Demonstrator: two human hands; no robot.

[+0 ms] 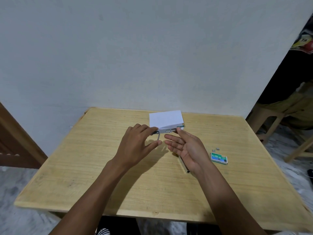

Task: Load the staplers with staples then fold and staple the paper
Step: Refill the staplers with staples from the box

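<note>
Folded white paper [165, 118] lies at the far middle of the wooden table [101, 167], its layered near edge slightly raised. A silver stapler [166, 131] lies along that edge, and a thin metal rod hangs down from its left end. My left hand [137, 146] reaches in with its fingertips touching the stapler's left end and its thumb stretched out apart below. My right hand [186, 146] is palm-up with straight fingers, its thumb tip at the stapler's right end. A second stapler [184, 165] lies partly hidden under my right hand.
A green and white staple box [219, 158] lies to the right of my right hand, with a few loose staple pieces [216, 149] just beyond it. A wall stands behind the table. A stool [269, 122] is at the right, and a brown door frame [20, 141] at the left.
</note>
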